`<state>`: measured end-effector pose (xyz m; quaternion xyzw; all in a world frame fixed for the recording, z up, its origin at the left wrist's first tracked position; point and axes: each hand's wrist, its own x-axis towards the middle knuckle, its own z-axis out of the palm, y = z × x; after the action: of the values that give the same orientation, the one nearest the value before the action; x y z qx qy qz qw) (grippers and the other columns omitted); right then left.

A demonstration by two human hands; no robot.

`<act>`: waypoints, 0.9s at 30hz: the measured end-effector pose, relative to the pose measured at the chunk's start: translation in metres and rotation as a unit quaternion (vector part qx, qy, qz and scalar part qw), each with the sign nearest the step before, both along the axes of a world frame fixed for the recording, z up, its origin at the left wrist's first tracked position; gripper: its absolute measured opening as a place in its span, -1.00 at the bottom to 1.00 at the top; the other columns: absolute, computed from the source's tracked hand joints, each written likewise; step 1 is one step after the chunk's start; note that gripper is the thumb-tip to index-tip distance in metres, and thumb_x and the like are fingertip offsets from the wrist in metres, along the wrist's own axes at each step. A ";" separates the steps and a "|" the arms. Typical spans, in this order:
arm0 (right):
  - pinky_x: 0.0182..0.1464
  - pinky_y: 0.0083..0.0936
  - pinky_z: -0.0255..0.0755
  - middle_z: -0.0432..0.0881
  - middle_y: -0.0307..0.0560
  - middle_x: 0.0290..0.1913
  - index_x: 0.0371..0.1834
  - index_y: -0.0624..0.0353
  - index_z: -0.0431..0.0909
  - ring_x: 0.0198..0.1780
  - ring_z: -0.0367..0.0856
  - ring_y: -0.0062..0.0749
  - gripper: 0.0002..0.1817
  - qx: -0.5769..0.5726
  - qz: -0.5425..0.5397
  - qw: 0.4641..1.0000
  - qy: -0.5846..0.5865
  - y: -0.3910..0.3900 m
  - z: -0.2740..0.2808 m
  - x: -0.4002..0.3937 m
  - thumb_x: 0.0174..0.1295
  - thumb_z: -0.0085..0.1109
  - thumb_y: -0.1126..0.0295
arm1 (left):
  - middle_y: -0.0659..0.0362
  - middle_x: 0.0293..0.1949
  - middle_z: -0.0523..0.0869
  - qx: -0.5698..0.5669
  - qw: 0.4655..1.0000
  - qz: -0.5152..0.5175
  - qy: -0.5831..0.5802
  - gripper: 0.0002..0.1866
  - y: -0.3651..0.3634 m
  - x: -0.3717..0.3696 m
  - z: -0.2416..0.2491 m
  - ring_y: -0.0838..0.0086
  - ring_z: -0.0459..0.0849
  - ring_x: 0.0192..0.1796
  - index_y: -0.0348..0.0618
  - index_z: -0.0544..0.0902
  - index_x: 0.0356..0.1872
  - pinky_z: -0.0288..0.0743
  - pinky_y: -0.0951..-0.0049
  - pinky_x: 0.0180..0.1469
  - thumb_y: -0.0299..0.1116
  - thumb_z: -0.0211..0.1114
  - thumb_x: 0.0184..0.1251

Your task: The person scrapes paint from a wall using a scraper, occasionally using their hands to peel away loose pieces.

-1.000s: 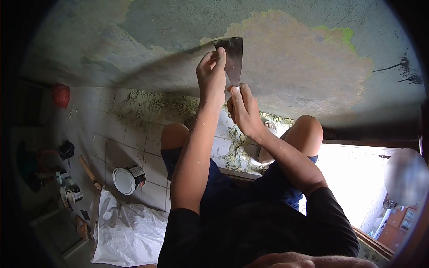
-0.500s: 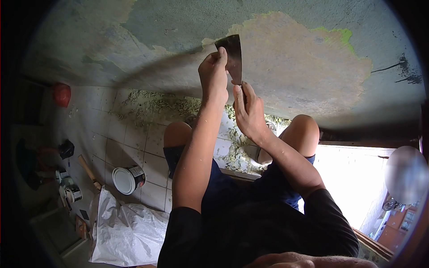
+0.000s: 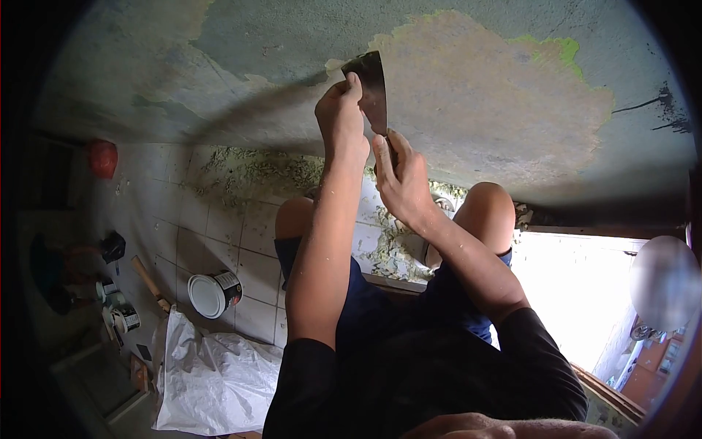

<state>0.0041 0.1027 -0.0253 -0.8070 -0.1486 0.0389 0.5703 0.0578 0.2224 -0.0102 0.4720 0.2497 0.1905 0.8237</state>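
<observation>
A dark, wide-bladed scraper (image 3: pixel 375 91) lies against the wall (image 3: pixel 482 95), its broad edge near the border between peeling green-grey paint and a bare beige patch. My left hand (image 3: pixel 340 117) grips the blade's left side, thumb laid on the metal. Around the scraper's handle, below the blade, my right hand (image 3: pixel 404 179) is closed; most of the handle is hidden by the fingers. Paint flakes (image 3: pixel 270 172) lie heaped on the floor along the foot of the wall.
On the tiled floor to the left stand a paint can (image 3: pixel 213 294) and a white plastic sheet (image 3: pixel 212 373), with a wooden stick (image 3: pixel 148 282) beside them. A red object (image 3: pixel 102 158) sits at far left. Bright daylight enters through an opening (image 3: pixel 567 293) at right.
Both hands and the scraper have shifted slightly left and up along the wall. My grip on the scraper looks the same.
</observation>
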 end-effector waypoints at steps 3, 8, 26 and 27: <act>-0.46 -0.41 0.23 0.32 -0.12 -0.59 -0.05 0.39 0.56 -0.48 0.24 -0.59 -0.64 -0.009 0.004 1.000 -0.017 -0.004 0.003 0.004 0.66 0.03 0.23 | 0.39 -0.52 0.48 0.002 1.000 0.006 -0.001 -0.67 -0.002 0.004 0.000 0.65 0.30 -0.43 -0.17 0.69 -0.41 0.23 0.51 -0.30 -0.20 0.35 0.58; -0.44 -0.39 0.25 0.31 -0.13 -0.58 0.03 0.42 0.59 -0.47 0.24 -0.58 -0.65 -0.027 0.031 0.998 -0.039 -0.026 0.014 0.022 0.63 0.08 0.25 | 0.41 -0.46 0.55 -0.047 0.999 0.009 -0.020 -0.72 -0.010 0.007 -0.004 0.70 0.37 -0.42 -0.01 0.65 -0.41 0.27 0.59 -0.33 -0.20 0.42 0.54; -0.24 0.11 0.41 0.61 0.47 -0.38 -0.08 0.37 0.46 -0.29 0.60 0.51 -0.66 0.009 0.011 1.000 0.005 -0.028 0.013 0.005 0.65 -0.02 0.22 | 0.44 -0.44 0.47 0.146 0.988 0.000 -0.043 -0.58 -0.014 -0.003 -0.013 0.68 0.36 -0.38 -0.06 0.57 -0.36 0.27 0.53 -0.30 0.04 0.29 0.62; -0.25 0.12 0.41 0.59 0.45 -0.40 -0.11 0.37 0.46 -0.30 0.59 0.50 -0.66 -0.002 0.010 1.000 0.006 -0.026 0.013 0.005 0.66 -0.04 0.24 | 0.43 -0.42 0.50 0.147 0.988 -0.006 -0.043 -0.59 -0.015 -0.004 -0.011 0.68 0.38 -0.37 -0.07 0.59 -0.35 0.28 0.53 -0.30 0.04 0.28 0.62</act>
<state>0.0090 0.0762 -0.0126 -0.8062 -0.1531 0.0503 0.5693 0.0533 0.2069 -0.0210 0.5806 0.1805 0.2402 0.7567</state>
